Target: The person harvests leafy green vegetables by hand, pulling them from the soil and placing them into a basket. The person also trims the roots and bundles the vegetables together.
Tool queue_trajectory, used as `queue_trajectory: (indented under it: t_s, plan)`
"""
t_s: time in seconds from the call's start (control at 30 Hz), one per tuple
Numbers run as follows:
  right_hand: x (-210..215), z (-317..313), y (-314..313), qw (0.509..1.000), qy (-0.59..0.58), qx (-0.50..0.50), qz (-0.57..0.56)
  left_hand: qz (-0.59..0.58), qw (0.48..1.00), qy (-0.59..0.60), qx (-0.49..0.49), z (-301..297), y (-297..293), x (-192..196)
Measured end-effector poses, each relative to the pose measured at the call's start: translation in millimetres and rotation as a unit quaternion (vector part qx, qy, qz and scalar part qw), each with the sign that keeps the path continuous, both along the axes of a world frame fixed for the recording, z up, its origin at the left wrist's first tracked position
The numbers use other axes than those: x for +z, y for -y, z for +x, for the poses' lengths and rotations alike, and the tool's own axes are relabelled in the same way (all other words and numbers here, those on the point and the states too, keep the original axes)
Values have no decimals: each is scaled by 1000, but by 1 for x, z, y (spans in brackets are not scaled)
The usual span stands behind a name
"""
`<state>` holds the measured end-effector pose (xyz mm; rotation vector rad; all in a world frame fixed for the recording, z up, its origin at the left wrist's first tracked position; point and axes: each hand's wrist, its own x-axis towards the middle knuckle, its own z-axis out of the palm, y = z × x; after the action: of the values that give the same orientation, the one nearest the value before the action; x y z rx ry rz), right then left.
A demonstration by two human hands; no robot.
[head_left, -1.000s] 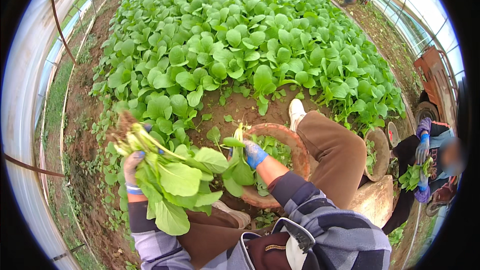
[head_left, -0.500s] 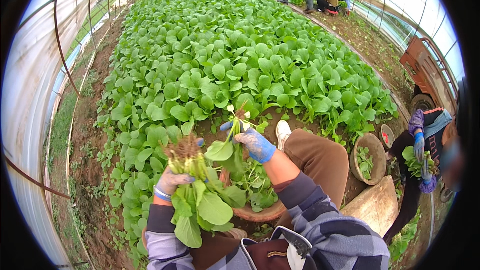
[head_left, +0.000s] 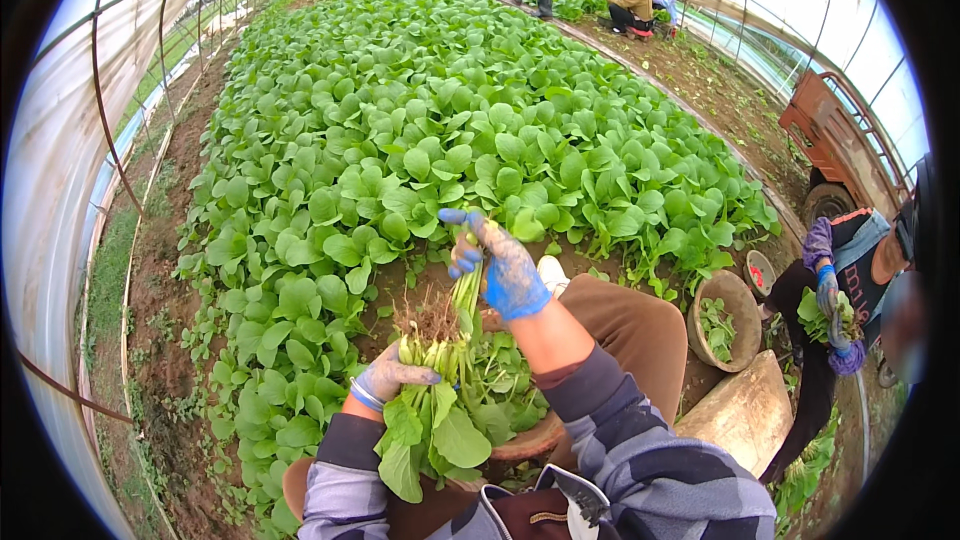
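The plant bed (head_left: 400,140) occupies the frame's centre, extending from lower left to the upper edge. Your left grip (head_left: 395,370) is at lower centre, around the bundle (head_left: 440,430), whose root end points upward in the frame. Your right grip (head_left: 505,265) is above and to the right, around stalks (head_left: 466,292). The near basin (head_left: 530,437) lies partly behind the bundle, left of your right leg (head_left: 635,330). Right of that leg is a second basin (head_left: 745,322), with leaves (head_left: 716,328) in it; a bowl (head_left: 764,264) lies at its upper right, a slab (head_left: 742,415) below. At the right edge, a co-worker (head_left: 850,265) is below the vehicle (head_left: 835,135).
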<state>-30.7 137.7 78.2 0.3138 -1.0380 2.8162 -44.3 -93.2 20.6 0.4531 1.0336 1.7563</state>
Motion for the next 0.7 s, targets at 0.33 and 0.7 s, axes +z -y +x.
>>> queue_trajectory:
  t_s: [0.33,0.7]
  plan:
    - [35,-13,-59,992,6,-104,-65,-28,999,-9,20,1,19,-11]
    - [-56,76,-3,977,139,-38,156,-15,995,-70,66,9,8,-28]
